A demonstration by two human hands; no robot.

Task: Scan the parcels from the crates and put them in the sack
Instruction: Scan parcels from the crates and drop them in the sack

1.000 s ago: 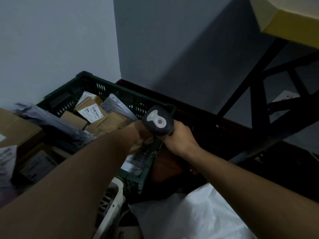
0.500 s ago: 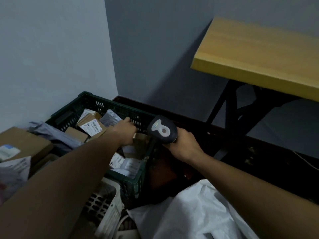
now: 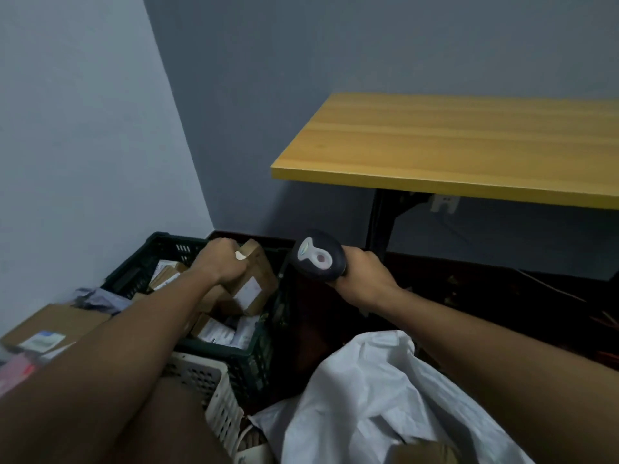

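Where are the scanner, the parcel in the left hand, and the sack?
scanner (image 3: pixel 318 257), head view, on the top of its dark head.
parcel (image 3: pixel 253 285), head view, on its brown side by the white label.
sack (image 3: pixel 378 393), head view, on its white crumpled fabric.

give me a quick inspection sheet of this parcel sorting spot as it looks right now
surface: wooden table top on a dark frame, nothing seen on the part in view
job's things: dark green crate with boxed parcels; cardboard parcel with a white label, raised above the others; scanner; white sack below the right arm
clutter: white crate in front of the green one; cardboard box and a grey mailer bag at left
hands: left hand grips the parcel; right hand grips the scanner
cables: thin lead hanging under the table
surroundings: grey wall corner, dark floor
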